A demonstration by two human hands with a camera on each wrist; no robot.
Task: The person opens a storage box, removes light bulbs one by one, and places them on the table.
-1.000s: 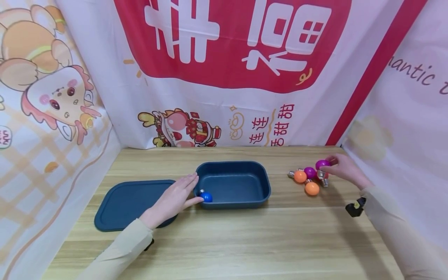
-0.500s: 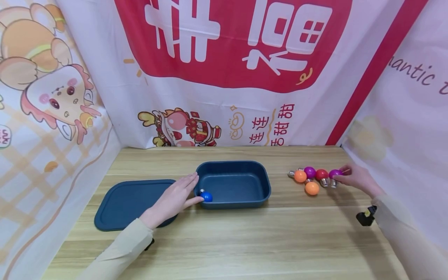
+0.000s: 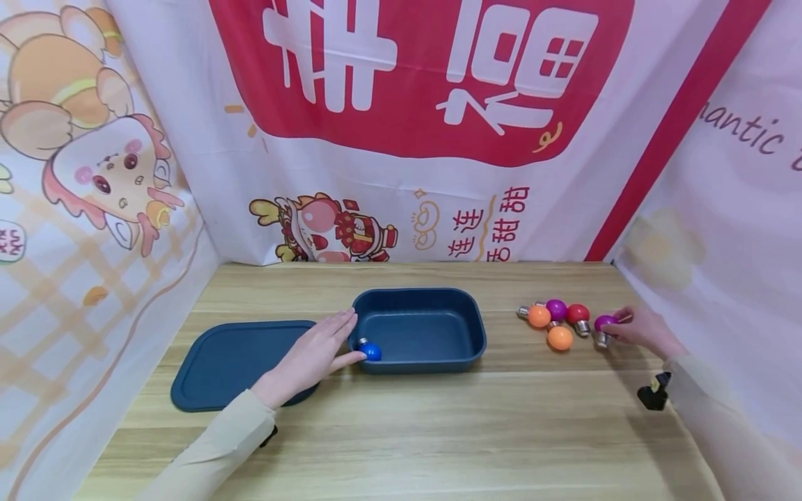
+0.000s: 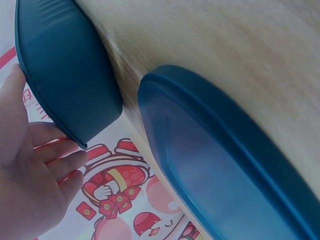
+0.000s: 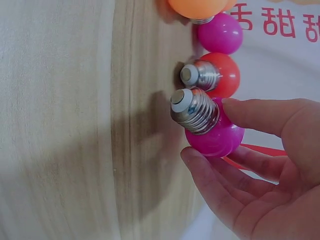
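Note:
In the head view, my right hand (image 3: pixel 647 330) pinches a purple light bulb (image 3: pixel 605 322) between thumb and fingers, its metal screw base (image 5: pixel 197 111) pointing away from the palm in the right wrist view. Just left of it lie a red bulb (image 3: pixel 578 314), another purple bulb (image 3: pixel 555 309) and orange bulbs (image 3: pixel 560 339). My left hand (image 3: pixel 311 358) rests against the left end of a dark blue box (image 3: pixel 432 338), thumb and fingers nearly straight at its rim. Inside the box, a blue bulb (image 3: pixel 372 352) lies in the near left corner, beside the thumb.
A dark blue lid (image 3: pixel 228 362) lies flat on the wooden table (image 3: pixel 426 438) left of the box, partly under the left forearm. Printed cloth (image 3: pixel 407 209) hangs behind the table and along both sides. The right hand is near the right cloth.
My right hand has moved right and slightly toward me with the purple bulb, away from the pile, leaving the red bulb uncovered. The left hand has kept its place at the box.

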